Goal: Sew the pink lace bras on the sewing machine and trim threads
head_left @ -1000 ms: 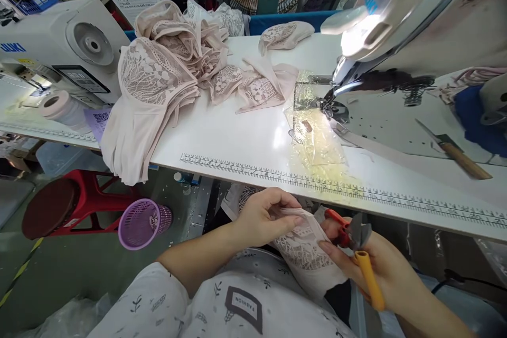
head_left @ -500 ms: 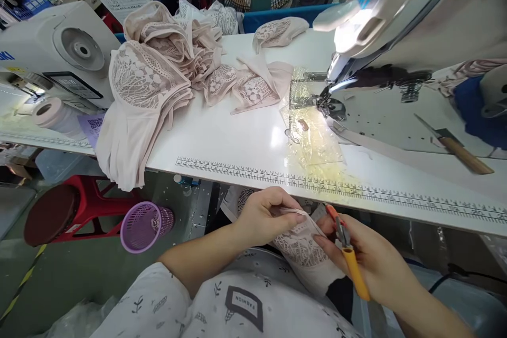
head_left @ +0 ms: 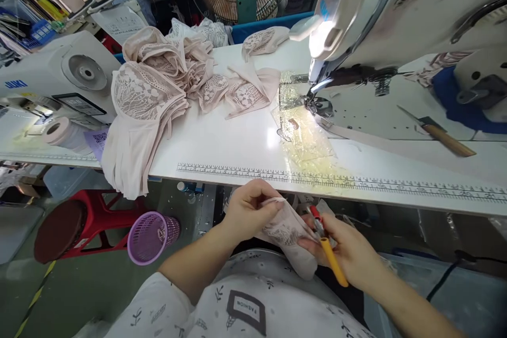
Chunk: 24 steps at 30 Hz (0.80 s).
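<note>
My left hand [head_left: 247, 211] pinches the top edge of a pale pink lace garment piece [head_left: 287, 232] held over my lap, just below the front edge of the white sewing table [head_left: 225, 142]. My right hand [head_left: 348, 253] grips thread snips with a yellow and red handle [head_left: 328, 259] and also touches the right side of the piece. The snips' tip rests against the fabric between both hands.
A heap of pink lace pieces [head_left: 158, 79] lies on the table's left, some hanging over the edge. A sewing machine [head_left: 396, 26] stands at right, with a wooden-handled knife [head_left: 439, 134]. A purple basket [head_left: 152, 235] and red stool [head_left: 75, 222] stand on the floor.
The snips' blades have closed and the tool has turned edge-on against the fabric. Both hands drew closer together and slightly left; the view tilted a little.
</note>
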Motion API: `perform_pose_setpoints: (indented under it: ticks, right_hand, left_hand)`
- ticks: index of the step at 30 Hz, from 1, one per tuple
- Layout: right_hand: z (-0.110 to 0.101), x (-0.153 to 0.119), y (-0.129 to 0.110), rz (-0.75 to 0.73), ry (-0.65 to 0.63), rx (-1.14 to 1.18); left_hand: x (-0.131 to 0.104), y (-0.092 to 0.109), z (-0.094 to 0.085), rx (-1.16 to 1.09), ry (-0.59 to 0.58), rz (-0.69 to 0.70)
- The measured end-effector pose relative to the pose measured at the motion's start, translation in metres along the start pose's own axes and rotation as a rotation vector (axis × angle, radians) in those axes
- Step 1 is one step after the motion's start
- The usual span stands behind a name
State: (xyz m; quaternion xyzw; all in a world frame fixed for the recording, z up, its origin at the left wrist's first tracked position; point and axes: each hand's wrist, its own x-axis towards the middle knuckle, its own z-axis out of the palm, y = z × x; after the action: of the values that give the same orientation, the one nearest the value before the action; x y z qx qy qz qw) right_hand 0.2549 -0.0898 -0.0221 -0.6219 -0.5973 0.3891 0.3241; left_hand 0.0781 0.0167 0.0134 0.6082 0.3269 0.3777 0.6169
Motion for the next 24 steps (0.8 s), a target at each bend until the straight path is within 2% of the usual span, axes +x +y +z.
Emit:
perform_pose_setpoints:
  ticks: [5,7,10,19,22,24]
  right_hand:
    - [0.017,-0.009,0.012,-0.082,0.114,-0.100]
    - [0.016,-0.013,0.019,-0.136,0.179,-0.173]
    - [0.010,-0.020,0.025,-0.247,0.211,-0.272]
    - [-0.001,-0.042,0.004,-0.430,0.220,-0.457]
    - [0.000,-0.043,-0.002,-0.405,0.208,-0.421]
    - [0.003,-0.044,-0.005,-0.317,0.172,-0.347]
  left_hand:
    - [-0.008,0.008,-0.020,-0.006,0.129,-0.137]
    - [-0.014,0.009,-0.025,-0.022,0.159,-0.179]
    - [-0.025,0.012,-0.028,-0.040,0.145,-0.227]
    - [-0.056,0.013,-0.034,-0.098,0.079,-0.139]
    - [-0.066,0.012,-0.037,-0.104,0.059,-0.148]
    - [-0.073,0.012,-0.039,-0.124,0.072,-0.147]
